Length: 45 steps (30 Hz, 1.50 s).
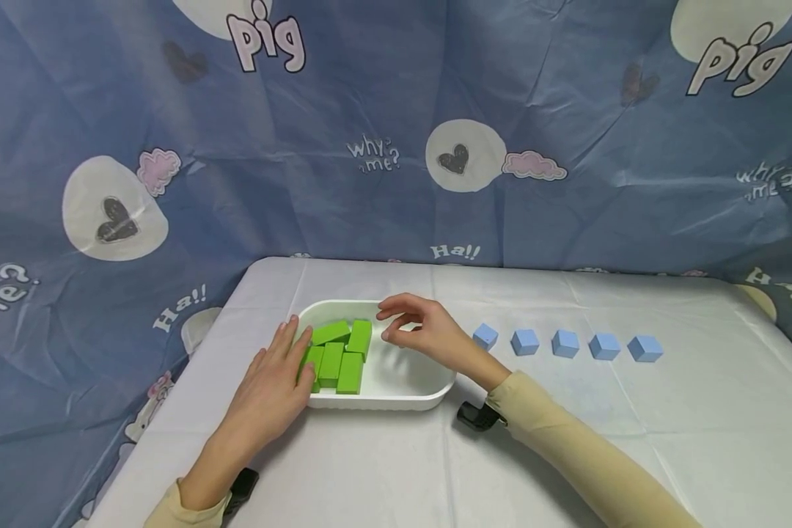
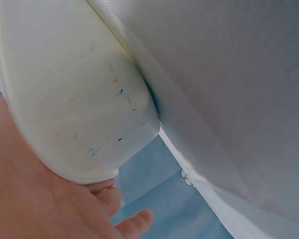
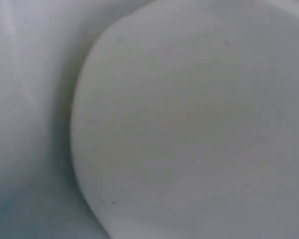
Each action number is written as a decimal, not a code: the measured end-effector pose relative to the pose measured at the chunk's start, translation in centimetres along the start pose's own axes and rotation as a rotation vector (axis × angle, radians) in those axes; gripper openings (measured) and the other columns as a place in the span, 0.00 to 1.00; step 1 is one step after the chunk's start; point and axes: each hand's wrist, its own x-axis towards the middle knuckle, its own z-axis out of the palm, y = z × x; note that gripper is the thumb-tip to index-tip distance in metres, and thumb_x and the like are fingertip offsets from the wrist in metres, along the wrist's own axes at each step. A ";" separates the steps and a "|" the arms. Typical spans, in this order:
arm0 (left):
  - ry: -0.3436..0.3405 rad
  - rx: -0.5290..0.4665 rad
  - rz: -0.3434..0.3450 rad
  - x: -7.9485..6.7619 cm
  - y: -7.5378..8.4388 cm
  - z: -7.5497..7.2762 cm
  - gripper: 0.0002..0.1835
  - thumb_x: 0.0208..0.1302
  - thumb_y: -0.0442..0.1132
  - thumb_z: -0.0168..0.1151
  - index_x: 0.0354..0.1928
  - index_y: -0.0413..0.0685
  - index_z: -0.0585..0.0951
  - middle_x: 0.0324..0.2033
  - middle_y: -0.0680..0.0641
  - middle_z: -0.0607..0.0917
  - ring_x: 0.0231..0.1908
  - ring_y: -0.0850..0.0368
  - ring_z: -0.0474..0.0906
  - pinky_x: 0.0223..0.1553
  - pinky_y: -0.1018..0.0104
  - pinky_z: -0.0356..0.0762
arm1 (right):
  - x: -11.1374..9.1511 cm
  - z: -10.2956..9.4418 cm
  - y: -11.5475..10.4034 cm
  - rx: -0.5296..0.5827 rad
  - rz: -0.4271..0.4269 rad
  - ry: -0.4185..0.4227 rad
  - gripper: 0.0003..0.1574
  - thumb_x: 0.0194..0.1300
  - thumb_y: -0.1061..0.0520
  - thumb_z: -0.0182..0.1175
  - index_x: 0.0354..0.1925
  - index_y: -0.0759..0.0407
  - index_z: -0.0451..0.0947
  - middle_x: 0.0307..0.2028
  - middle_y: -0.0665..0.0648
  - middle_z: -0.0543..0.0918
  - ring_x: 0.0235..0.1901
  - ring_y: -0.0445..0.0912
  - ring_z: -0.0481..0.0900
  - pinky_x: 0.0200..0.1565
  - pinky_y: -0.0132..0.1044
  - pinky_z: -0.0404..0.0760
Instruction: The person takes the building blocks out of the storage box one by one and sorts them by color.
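Observation:
A white tray (image 1: pixel 383 402) stands on the table with several green blocks (image 1: pixel 350 372) lying in its left part. My left hand (image 1: pixel 270 389) lies over the tray's left rim, fingers extended and thumb beside the nearest blocks. In the left wrist view the left hand (image 2: pixel 55 199) runs along the rim of the tray (image 2: pixel 84 94), whose outer wall has small coloured specks. Above the tray's right half hovers my right hand (image 1: pixel 429 330), fingers bent loosely and nothing visible between thumb and index finger. The blurred right wrist view shows just the tray (image 3: pixel 189 119) and white cloth.
Several light blue cubes (image 1: pixel 565 344) stand in a row to the right of the tray; the leftmost is close to my right wrist. White cloth covers the table (image 1: pixel 396 469). Behind it hangs a blue printed curtain (image 1: pixel 369 205), which also runs down the left side.

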 end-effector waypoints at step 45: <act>0.000 -0.006 -0.009 -0.1 -0.1 0.1 0.30 0.75 0.44 0.44 0.74 0.39 0.61 0.76 0.40 0.49 0.75 0.42 0.43 0.67 0.35 0.48 | 4.3 -1.6 -1.7 -0.248 0.125 -0.545 0.36 0.69 0.69 0.55 0.72 0.66 0.58 0.70 0.64 0.64 0.68 0.59 0.64 0.64 0.42 0.68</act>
